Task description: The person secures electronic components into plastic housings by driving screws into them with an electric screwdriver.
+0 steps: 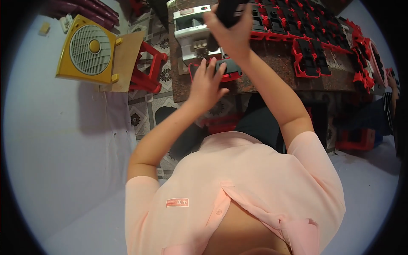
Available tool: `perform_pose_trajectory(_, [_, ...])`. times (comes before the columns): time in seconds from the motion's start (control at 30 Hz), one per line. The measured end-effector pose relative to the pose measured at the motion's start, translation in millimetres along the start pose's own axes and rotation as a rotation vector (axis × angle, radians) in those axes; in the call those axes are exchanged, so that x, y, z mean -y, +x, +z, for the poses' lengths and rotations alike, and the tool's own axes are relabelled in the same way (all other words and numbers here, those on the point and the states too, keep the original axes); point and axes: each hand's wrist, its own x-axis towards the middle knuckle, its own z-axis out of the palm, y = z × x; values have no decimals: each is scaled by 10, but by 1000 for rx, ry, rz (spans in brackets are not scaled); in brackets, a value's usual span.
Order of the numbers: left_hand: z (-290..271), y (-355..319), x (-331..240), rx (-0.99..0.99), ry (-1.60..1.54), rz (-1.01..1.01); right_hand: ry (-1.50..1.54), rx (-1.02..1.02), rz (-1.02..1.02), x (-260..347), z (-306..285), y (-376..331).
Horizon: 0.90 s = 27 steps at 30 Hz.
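Observation:
My right hand [236, 37] is wrapped round a black power screwdriver [231, 12], raised near the table's far left side; its upper end is cut off by the picture's edge. Below it lies a red and black plastic housing [231, 70] at the table's near edge. With fingers spread and stretched out, my left hand [207, 83] rests over the left part of this housing and hides some of it. A white box-shaped machine with a small red switch [187, 32] stands just beyond the housing, partly behind the screwdriver and my right hand.
Rows of red and black housings [293, 23] cover the table's far right, with a nearer pair [311, 57]. A yellow box fan [90, 49] stands on a board over a red stool [148, 68] at left. At far right, another person's arm [393, 83] shows.

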Motion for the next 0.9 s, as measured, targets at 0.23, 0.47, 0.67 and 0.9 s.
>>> perform_pose_trajectory(0.23, [315,-27,-37,-68,270,-99,-24,96,64,-401,469,-273])
perform_pose_trajectory(0.47, [628,44,34,-232,282,-67,-235,116,-36,-485,477,-213])
perform_pose_trajectory(0.67, [626,0,74,-312,281,-31,-13,157,119,-58,499,3])
perform_pose_trajectory(0.9, [704,-6,95,-342,164,-31,278,191,239,115,688,-141])
